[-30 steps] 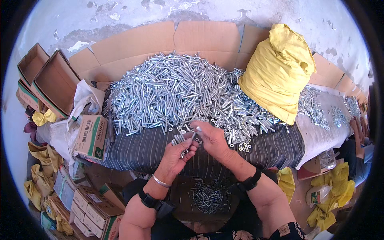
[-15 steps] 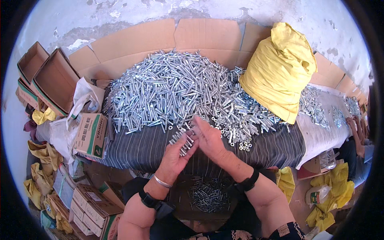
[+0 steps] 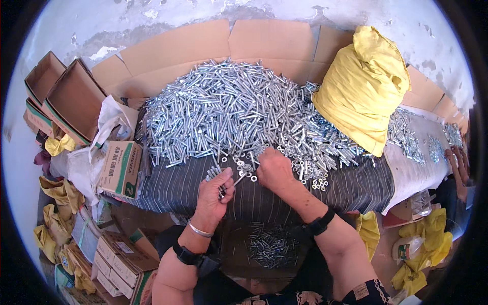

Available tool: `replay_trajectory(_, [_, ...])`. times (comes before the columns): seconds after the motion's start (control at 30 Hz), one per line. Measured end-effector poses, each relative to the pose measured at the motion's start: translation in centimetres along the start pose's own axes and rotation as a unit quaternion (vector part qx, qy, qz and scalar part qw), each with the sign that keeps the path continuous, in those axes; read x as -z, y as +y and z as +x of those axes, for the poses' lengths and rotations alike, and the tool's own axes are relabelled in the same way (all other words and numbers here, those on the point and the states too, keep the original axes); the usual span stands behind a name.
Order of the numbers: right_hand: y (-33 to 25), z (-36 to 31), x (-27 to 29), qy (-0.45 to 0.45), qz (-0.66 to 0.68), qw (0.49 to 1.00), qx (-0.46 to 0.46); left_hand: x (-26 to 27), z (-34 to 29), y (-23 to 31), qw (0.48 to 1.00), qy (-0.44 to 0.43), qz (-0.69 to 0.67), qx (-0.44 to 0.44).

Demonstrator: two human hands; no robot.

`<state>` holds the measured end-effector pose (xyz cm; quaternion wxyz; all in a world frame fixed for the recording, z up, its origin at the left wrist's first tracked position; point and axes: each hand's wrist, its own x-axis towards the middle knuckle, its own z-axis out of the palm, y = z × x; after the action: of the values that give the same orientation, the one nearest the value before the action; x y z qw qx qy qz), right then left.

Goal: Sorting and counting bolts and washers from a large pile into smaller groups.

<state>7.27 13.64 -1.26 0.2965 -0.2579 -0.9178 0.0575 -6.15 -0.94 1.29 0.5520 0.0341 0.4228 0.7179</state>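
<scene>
A bunch of silvery expansion bolts (image 3: pixel 222 189) is gripped in my left hand (image 3: pixel 212 201), their ends poking out past the thumb. One bolt slants out to the right, toward several loose washers (image 3: pixel 244 166) on the dark striped cloth (image 3: pixel 178 185). My right hand (image 3: pixel 276 172) is closed at the front edge of the heap, fingers curled down beside the small nuts and washers. Whatever its fingertips hold is hidden. Behind both hands rises a large heap of bolts and sleeves (image 3: pixel 218 109), with loose nuts (image 3: pixel 317 184) spilling off at its front right.
A full yellow sack (image 3: pixel 363 94) stands on the heap's right. At left are open cartons (image 3: pixel 76 101), a white bag (image 3: pixel 113 119) and a green-white box (image 3: pixel 121 169). Below the cloth's edge lies a darker pile of bolts (image 3: pixel 272 245). Another person's hands (image 3: pixel 456 165) show far right.
My hands have moved apart: the right one went from beside the left hand's bolts to the nuts and washers, its fingers curling in. The left hand turned slightly, still gripping the bolts.
</scene>
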Motion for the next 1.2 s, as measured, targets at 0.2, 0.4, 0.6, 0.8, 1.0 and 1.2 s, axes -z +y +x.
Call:
replay_trajectory(0.2, [0.3,0.1,1.9,0.004,-0.007,1.0,-0.003,0.5,-0.1,0.1,1.0,-0.001,0.005,-0.009])
replay_trajectory(0.4, [0.5,-0.5,-0.3,0.07,0.111,0.99,-0.056,-2.1,-1.2,0.3,0.998,0.056,0.042,-0.004])
replay_trajectory(0.6, [-0.3,-0.5,-1.2,0.084,0.08,0.988,-0.103,-0.2,-0.4,0.1,1.0,0.007,0.013,-0.003])
replay_trajectory(0.8, [-1.0,-0.3,-0.8,0.03,-0.015,0.999,-0.042,-0.1,-0.1,-0.1,1.0,0.022,0.007,0.018])
replay_trajectory(1.0, [-0.5,0.7,-0.7,-0.095,-0.01,0.98,-0.175,0.2,0.2,-0.7,0.999,0.021,0.02,0.023])
replay_trajectory(1.2, [0.4,1.0,-0.2,-0.132,0.044,0.96,-0.244,-0.5,0.2,-1.1,0.998,0.021,0.053,0.03])
